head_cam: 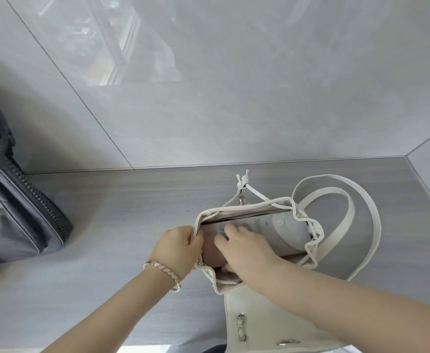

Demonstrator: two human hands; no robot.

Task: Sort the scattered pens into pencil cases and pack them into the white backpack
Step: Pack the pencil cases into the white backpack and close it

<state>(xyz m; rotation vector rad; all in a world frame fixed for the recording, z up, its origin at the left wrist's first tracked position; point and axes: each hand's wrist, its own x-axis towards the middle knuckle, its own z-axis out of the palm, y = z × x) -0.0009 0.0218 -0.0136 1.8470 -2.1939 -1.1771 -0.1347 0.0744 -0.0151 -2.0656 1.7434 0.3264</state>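
Open white backpack (pixel 249 309) on bench (pixel 119 212): my left grip (pixel 175 247) pinches its rim; my right grip (pixel 247 248) clasps brown pencil case (pixel 210 253) inside.

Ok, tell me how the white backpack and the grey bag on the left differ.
Colour: the white backpack is pale cream-white, the grey bag dark grey.
Closure: the white backpack has a drawstring mouth, standing open; the grey bag shows a heavy dark zipper.
Handling: the left hand pinches the white backpack's rim and the right hand reaches inside; nothing touches the grey bag.
Both rest on the grey desk.
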